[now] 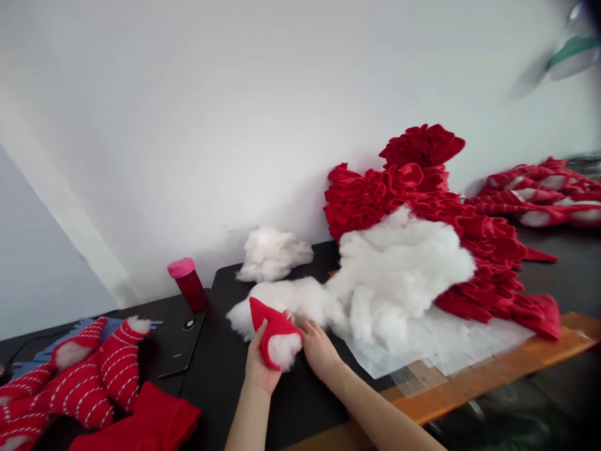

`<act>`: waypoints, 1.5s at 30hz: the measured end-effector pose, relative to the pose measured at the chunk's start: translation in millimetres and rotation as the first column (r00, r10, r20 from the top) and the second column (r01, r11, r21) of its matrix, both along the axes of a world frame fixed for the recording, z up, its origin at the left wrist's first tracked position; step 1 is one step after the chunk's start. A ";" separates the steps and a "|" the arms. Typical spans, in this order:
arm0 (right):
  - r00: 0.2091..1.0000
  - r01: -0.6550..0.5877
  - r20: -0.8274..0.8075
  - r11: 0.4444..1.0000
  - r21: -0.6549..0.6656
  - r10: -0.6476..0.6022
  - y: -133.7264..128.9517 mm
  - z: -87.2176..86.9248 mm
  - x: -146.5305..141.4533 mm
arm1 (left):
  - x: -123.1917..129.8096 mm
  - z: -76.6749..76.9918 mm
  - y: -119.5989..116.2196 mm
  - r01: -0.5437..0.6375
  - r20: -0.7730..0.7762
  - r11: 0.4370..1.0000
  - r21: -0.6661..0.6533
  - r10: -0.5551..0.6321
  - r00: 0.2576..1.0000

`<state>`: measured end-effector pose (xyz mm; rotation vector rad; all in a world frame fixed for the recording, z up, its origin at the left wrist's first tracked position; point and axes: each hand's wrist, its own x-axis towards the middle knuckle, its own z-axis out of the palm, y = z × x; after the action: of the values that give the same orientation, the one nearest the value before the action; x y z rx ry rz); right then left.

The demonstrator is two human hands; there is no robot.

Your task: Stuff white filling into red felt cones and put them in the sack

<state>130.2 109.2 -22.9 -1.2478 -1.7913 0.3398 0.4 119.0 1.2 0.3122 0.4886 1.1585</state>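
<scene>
Head view: the left hand [261,369] is holding a red cone [268,321] over the bench [211,391], its open end seemingly calling for steady support as white stuffing [283,351] is bulging out. The right hand [322,352] is hovering beside it, grip unclear, near loose fluff [300,299].

You can see soft, fluffy white stuffing [399,269] and a smooth red cloth cone [272,326]. Your bottle [190,289] looks like shiny plastic. The black tabletop [206,382] looks smooth, and the pale wall [235,125] looks matt.
</scene>
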 end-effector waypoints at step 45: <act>0.265 0.143 -0.942 0.974 -0.174 -0.207 -10.6 10.8 53.2 | 0.7 27.4 -29.6 -0.217 -0.174 0.971 -0.105 0.197 0.965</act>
<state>183.5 98.6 -12.1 -0.8844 -0.5354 0.8178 1.1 89.4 28.6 0.2532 0.7474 1.3053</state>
